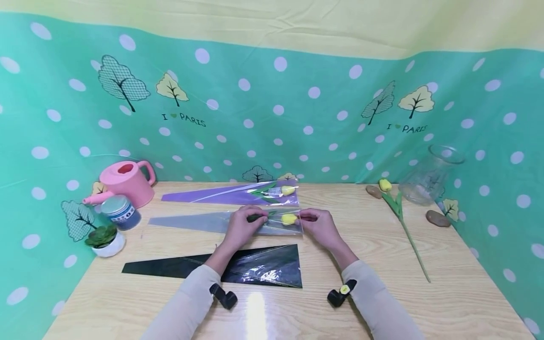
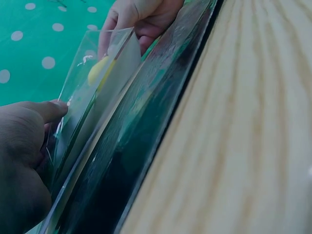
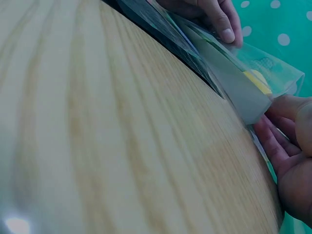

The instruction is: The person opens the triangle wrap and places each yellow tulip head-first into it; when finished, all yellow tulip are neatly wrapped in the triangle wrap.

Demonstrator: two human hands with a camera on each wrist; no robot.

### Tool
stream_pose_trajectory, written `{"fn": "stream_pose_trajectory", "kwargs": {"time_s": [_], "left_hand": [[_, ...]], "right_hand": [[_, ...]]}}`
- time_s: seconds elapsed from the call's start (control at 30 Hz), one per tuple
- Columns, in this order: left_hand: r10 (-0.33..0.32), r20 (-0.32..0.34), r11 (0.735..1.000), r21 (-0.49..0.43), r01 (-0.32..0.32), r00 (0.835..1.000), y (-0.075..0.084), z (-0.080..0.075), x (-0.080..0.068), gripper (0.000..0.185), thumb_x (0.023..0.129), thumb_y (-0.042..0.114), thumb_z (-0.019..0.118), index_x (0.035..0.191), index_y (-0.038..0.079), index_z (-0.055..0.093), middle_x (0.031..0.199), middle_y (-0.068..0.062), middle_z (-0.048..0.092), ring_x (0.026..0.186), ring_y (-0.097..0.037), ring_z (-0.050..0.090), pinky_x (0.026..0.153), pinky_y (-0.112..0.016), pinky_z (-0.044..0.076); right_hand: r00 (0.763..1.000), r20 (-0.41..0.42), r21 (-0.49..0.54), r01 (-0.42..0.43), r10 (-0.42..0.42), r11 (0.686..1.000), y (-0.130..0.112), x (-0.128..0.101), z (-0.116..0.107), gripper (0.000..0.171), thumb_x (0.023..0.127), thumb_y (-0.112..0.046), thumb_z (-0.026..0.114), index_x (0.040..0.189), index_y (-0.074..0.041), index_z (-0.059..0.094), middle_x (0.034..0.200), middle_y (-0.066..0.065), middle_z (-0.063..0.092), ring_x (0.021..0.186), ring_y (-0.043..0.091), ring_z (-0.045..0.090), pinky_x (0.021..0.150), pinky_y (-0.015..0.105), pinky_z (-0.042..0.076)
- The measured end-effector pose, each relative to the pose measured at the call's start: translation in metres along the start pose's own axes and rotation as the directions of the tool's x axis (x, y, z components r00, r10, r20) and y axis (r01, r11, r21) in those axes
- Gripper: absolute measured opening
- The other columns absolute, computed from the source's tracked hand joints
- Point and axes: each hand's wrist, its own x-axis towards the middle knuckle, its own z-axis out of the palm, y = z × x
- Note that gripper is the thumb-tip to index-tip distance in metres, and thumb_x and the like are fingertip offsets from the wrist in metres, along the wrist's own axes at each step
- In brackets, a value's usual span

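Note:
A clear-fronted grey flower sleeve (image 1: 187,221) lies across the middle of the table with a yellow artificial tulip (image 1: 289,219) inside it, bloom near the wide right end. My left hand (image 1: 242,227) pinches the sleeve over the stem and leaves, thumb on the clear film in the left wrist view. At the wide end, my right hand (image 1: 321,230) holds the sleeve's edge between thumb and fingers, close to the bloom. The mouth stands lifted, film and grey backing apart, in the right wrist view. Beyond lies a purple sleeve (image 1: 204,194) holding another yellow tulip (image 1: 287,190).
Nearer me is a black sleeve (image 1: 157,267), partly under my left forearm. A loose yellow tulip (image 1: 399,212), a glass vase (image 1: 425,184) and two stones are at right. A pink watering can (image 1: 131,184), a blue-labelled jar (image 1: 121,212) and a potted succulent (image 1: 104,240) stand left.

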Motion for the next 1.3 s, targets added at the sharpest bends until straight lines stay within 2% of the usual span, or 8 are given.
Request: {"fn": "stream_pose_trajectory", "kwargs": {"time_s": [0.27,0.47,0.63,0.73,0.83,0.97,1.07,1.3], "left_hand": [[-0.011,-0.028,1.0,0.002,0.011,1.0,-0.001,0.002,0.002,0.012,0.089,0.017,0.082,0.101,0.019,0.083,0.114,-0.003,0.075,0.119,-0.029,0.066,0.113,-0.051,0.047],[-0.01,-0.024,1.0,0.019,0.011,1.0,-0.004,0.005,0.004,0.013,0.089,0.017,0.082,0.102,0.02,0.082,0.115,-0.003,0.075,0.119,-0.029,0.066,0.113,-0.052,0.047],[0.009,-0.037,1.0,0.022,-0.008,0.999,-0.005,0.005,0.006,0.013,0.089,0.017,0.081,0.102,0.019,0.082,0.113,-0.004,0.076,0.119,-0.029,0.066,0.113,-0.052,0.046],[0.019,-0.045,0.999,0.028,-0.017,0.999,-0.006,0.004,0.006,0.013,0.089,0.016,0.081,0.102,0.019,0.082,0.113,-0.003,0.077,0.119,-0.029,0.066,0.112,-0.051,0.047],[0.014,-0.042,0.999,0.033,-0.013,0.999,-0.007,0.004,0.005,0.014,0.089,0.016,0.081,0.103,0.019,0.082,0.113,-0.003,0.076,0.119,-0.028,0.066,0.113,-0.051,0.046],[0.017,-0.043,0.999,0.042,-0.015,0.999,-0.006,0.006,0.005,0.014,0.089,0.016,0.081,0.103,0.019,0.082,0.114,-0.003,0.076,0.119,-0.028,0.065,0.113,-0.051,0.046],[0.017,-0.046,0.999,0.036,-0.015,0.999,-0.003,0.007,0.006,0.014,0.089,0.015,0.081,0.102,0.018,0.082,0.114,-0.004,0.076,0.12,-0.029,0.065,0.113,-0.052,0.046],[-0.002,-0.045,1.0,0.017,0.003,0.999,0.004,-0.005,0.003,0.013,0.092,0.015,0.077,0.104,0.016,0.081,0.118,-0.004,0.075,0.125,-0.029,0.062,0.117,-0.053,0.042]], "right_hand": [[0.996,-0.049,0.069,-0.068,0.072,0.995,-0.008,-0.004,-0.006,0.024,0.092,-0.006,0.076,0.115,-0.001,0.075,0.114,0.018,0.076,0.099,0.015,0.075,0.087,0.017,0.059],[0.992,-0.09,0.01,-0.089,0.089,0.996,-0.021,-0.034,-0.02,0.023,0.093,-0.009,0.075,0.115,-0.002,0.073,0.108,0.015,0.074,0.093,0.012,0.069,0.084,0.016,0.057],[0.997,0.074,-0.082,0.008,-0.002,0.997,-0.025,-0.069,-0.019,0.02,0.092,-0.012,0.077,0.111,-0.007,0.076,0.102,0.007,0.075,0.087,0.01,0.067,0.077,0.021,0.058],[0.983,0.169,-0.137,0.098,-0.074,0.986,-0.021,-0.08,-0.013,0.02,0.09,-0.017,0.08,0.11,-0.013,0.078,0.101,0.001,0.075,0.084,0.008,0.064,0.073,0.021,0.055],[0.969,0.22,-0.209,0.16,-0.113,0.965,-0.015,-0.086,-0.007,0.022,0.088,-0.024,0.084,0.109,-0.021,0.079,0.102,-0.008,0.072,0.091,0.007,0.062,0.077,0.022,0.052],[0.958,0.249,-0.316,0.22,-0.144,0.923,-0.013,-0.09,-0.004,0.024,0.084,-0.026,0.086,0.107,-0.023,0.081,0.104,-0.015,0.067,0.1,0.006,0.058,0.087,0.024,0.05],[0.952,0.244,-0.353,0.263,-0.183,0.898,-0.014,-0.091,-0.003,0.02,0.083,-0.02,0.087,0.103,-0.019,0.083,0.101,-0.013,0.065,0.098,0.006,0.057,0.085,0.025,0.051],[0.949,0.21,-0.342,0.295,-0.233,0.892,-0.011,-0.089,0.001,0.015,0.082,-0.011,0.086,0.097,-0.014,0.083,0.097,-0.008,0.067,0.095,0.009,0.059,0.081,0.024,0.053]]}}
